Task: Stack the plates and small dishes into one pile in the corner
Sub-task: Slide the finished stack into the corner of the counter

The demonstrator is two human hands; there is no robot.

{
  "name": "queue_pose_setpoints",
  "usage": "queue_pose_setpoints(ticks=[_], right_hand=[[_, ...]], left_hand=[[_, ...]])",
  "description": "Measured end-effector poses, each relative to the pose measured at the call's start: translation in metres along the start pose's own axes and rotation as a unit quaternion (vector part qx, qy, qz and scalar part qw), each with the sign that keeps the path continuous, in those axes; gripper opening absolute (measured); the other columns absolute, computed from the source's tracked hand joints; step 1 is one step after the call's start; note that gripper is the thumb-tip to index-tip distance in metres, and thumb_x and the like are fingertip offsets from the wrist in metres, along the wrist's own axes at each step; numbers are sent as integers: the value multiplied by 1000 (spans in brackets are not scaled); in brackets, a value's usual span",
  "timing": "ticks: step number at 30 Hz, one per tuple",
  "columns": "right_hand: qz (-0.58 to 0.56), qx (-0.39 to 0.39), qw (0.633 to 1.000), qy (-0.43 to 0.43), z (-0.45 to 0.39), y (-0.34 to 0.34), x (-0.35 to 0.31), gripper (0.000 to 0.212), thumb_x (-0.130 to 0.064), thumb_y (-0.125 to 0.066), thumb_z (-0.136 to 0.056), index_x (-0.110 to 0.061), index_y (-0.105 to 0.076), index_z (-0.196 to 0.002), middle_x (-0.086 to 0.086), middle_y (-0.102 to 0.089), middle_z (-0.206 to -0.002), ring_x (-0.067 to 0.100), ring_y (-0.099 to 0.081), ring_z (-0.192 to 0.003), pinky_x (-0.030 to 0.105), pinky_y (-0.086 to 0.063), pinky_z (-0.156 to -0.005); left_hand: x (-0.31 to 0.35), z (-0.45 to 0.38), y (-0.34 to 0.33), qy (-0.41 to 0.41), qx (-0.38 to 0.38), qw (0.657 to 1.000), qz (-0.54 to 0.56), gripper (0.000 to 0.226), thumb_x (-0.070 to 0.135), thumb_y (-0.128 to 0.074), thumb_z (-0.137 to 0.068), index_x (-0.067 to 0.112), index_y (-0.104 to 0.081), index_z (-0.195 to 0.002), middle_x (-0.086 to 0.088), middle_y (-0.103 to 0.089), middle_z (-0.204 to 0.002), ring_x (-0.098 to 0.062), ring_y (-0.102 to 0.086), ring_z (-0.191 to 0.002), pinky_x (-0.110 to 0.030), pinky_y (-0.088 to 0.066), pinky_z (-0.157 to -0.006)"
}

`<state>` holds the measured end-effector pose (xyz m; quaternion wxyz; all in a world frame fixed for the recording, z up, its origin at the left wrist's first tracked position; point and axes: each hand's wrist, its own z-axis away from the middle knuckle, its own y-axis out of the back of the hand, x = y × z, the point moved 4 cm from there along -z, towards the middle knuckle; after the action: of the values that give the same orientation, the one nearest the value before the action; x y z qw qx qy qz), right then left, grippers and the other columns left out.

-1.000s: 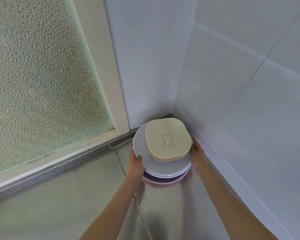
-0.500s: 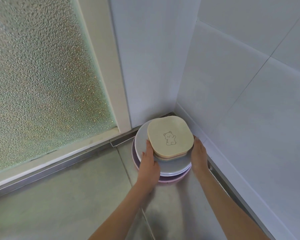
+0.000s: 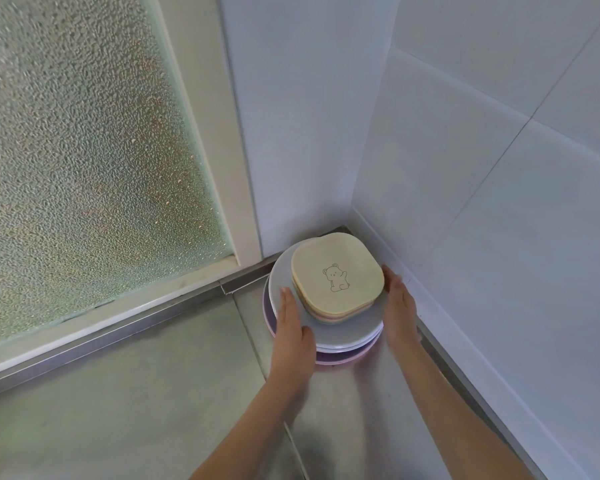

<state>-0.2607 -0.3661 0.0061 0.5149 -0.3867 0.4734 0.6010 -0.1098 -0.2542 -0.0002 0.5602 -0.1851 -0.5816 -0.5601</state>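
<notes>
One pile of dishes stands in the corner of the grey counter. Round plates (image 3: 347,332), white above pinkish ones, form its base. Several small square dishes lie on top, the uppermost a beige dish with a bear drawing (image 3: 336,273). My left hand (image 3: 293,327) lies flat on the white plate's left part, fingers straight, next to the small dishes. My right hand (image 3: 399,306) presses its palm and fingers against the right side of the pile. Neither hand grasps anything.
A white tiled wall (image 3: 499,202) runs along the right and behind the pile. A frosted glass window (image 3: 84,150) with a white frame and metal track (image 3: 118,327) fills the left. Grey counter (image 3: 153,393) spreads out in front.
My left hand has moved from the pile's left edge onto the top of the white plate. The right hand stays at the right side. The pile sits slightly closer to the corner.
</notes>
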Motion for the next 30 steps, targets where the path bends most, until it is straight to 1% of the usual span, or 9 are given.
queue_pose_setpoints(ticks=[3, 7, 10, 16, 19, 22, 25, 28, 30], right_hand=[[-37, 37, 998, -18, 23, 7, 24, 40, -30, -23, -102, -31, -44, -136, -18, -48, -128, 0, -40, -121, 16, -27, -91], [-62, -14, 997, -49, 36, 0, 68, 39, -32, -22, -103, -38, -41, -136, -22, -45, -137, 3, -38, -131, 27, -29, -108], [-40, -29, 997, -67, 35, -4, 77, 39, -30, -27, -101, -42, -42, -136, -18, -52, -135, 3, -45, -126, 36, -33, -110], [-73, -26, 991, -106, 23, -2, 77, 39, -29, -37, -98, -54, -46, -127, -18, -57, -129, 6, -50, -122, 41, -36, -109], [-41, -43, 993, -102, 27, 1, 66, 39, -28, -39, -97, -60, -46, -118, -17, -55, -131, 7, -48, -123, 36, -36, -108], [-13, 19, 998, -65, 30, 12, 45, 43, -19, -38, -98, -32, -39, -139, -8, -45, -142, 13, -41, -129, 29, -31, -103], [3, 68, 997, 25, 26, 19, 11, 43, -21, -34, -100, -26, -32, -142, -8, -36, -147, 12, -33, -136, 28, -27, -106], [32, 1, 997, 66, 11, 5, -18, 44, -24, -31, -102, -23, -28, -145, -9, -32, -149, 7, -30, -136, 22, -22, -108], [75, -43, 994, 62, 3, -4, -27, 43, -21, -29, -102, -23, -30, -145, -6, -36, -148, 9, -35, -132, 19, -23, -103]], left_hand=[[-25, -5, 14, 36, 66, 997, 35, 61, 8, -32, -98, 11, -1, -150, 1, 1, -160, -9, 1, -146, -16, 0, -111], [-46, -15, 19, 88, 26, 984, 151, 54, 19, -35, -100, 30, -15, -149, 17, -18, -151, 2, -20, -133, -15, -16, -107], [-70, -28, 12, 97, 5, 981, 168, 48, 40, -43, -86, 67, -36, -125, 15, -34, -151, -12, -33, -139, -43, -27, -116], [-122, -52, -13, 111, -28, 968, 223, 56, 54, -48, -71, 68, -37, -123, 17, -36, -149, -16, -33, -140, -52, -31, -112], [-81, -34, 1, 95, -24, 976, 195, 51, 39, -47, -86, 53, -37, -135, 13, -31, -153, -12, -25, -143, -46, -23, -118], [-31, -16, 20, 44, 47, 988, 138, 43, 18, -37, -99, 21, -37, -142, 2, -36, -149, -16, -28, -141, -29, -21, -115], [-3, -14, 28, -11, 135, 988, 79, 48, 22, -38, -99, 13, -28, -146, 1, -27, -153, -14, -19, -144, -16, -12, -108], [26, -24, 18, -66, 64, 993, 73, 57, 25, -39, -99, 18, -12, -149, 18, -22, -150, 6, -19, -139, -13, -12, -112], [34, -33, 9, -53, 5, 992, 114, 59, 16, -38, -100, 20, -6, -148, 32, -29, -132, 30, -32, -113, 6, -18, -95]])
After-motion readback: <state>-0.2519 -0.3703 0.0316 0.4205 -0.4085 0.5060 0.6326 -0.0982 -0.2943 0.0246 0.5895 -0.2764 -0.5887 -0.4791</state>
